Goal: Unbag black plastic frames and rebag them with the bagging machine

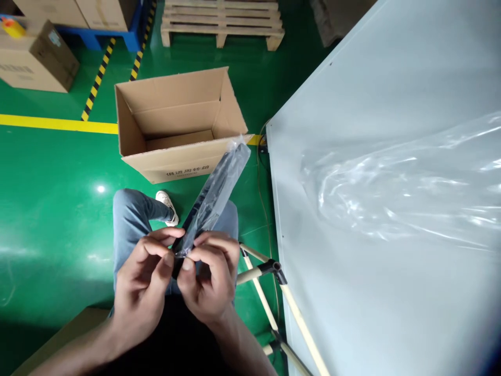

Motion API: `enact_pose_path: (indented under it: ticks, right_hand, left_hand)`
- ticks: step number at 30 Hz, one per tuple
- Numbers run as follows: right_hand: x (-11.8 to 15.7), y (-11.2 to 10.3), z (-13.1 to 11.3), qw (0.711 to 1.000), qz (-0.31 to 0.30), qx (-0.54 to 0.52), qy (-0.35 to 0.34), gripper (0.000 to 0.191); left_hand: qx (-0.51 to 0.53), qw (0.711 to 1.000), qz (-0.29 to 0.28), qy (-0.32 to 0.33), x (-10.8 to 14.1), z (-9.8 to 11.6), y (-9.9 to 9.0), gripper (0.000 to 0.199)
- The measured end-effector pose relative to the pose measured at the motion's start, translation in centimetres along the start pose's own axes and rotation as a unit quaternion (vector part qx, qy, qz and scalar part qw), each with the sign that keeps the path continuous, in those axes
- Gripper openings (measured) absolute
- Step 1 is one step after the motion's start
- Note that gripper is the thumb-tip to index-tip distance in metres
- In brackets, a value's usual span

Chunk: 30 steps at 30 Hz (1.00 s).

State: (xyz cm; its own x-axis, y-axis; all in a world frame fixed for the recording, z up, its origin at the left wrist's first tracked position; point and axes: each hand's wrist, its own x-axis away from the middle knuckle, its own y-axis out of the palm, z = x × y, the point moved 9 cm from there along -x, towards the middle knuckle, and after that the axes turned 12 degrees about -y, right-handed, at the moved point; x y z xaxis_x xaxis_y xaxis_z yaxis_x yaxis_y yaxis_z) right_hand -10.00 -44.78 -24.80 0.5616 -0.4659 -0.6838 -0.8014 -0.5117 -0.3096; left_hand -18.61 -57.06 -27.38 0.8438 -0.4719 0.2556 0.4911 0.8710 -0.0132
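A long dark item in a clear plastic bag (213, 196) slants up and to the right above my lap. My left hand (144, 279) pinches the bag's near end from the left side. On the other side, my right hand (211, 271) grips the same end with thumb and fingers. The two hands are close together, with the bag's edge between them. The far end of the bag reaches in front of an open cardboard box (176, 112) on the floor. What exactly the dark item is cannot be made out.
A pale grey table (371, 292) on the right bears clear plastic sheeting (399, 193). Below its left edge is a frame of cream tubes (266, 303). A wooden pallet (221, 23) and closed cartons (37, 57) stand farther back on the green floor.
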Motion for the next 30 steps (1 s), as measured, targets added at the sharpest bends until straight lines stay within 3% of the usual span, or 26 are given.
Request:
enact_pose_path:
  ticks: [4, 13, 18, 22, 26, 30]
  right_hand:
    - [-0.6, 0.1, -0.4, 1.0, -0.011, 0.008, -0.022, 0.003]
    - [-0.8, 0.8, -0.8, 0.997, -0.04, 0.017, -0.062, 0.011]
    - [-0.5, 0.7, -0.8, 0.997, -0.021, -0.006, -0.075, 0.011]
    - [-0.1, 0.3, 0.5, 0.998, 0.011, -0.059, -0.032, 0.002]
    - [0.3, -0.1, 1.9, 0.991, 0.066, -0.113, 0.001, 0.016]
    - [0.4, -0.6, 2.3, 0.987, 0.09, -0.13, 0.004, 0.021]
  left_hand:
    - [-0.04, 0.997, -0.059, 0.008, -0.7, 0.7, 0.7, 0.015]
    - [-0.118, 0.992, -0.045, -0.004, -1.9, 1.5, 0.3, 0.007]
    - [-0.049, 0.996, 0.024, -0.076, -2.2, -0.1, -1.1, 0.015]
    - [0.011, 0.986, 0.065, -0.155, -2.9, -2.2, -1.9, 0.03]
    - [0.044, 0.98, 0.074, -0.177, -2.9, -3.1, -1.7, 0.034]
    - [0.093, 0.969, 0.049, -0.224, -2.5, -3.5, -0.6, 0.031]
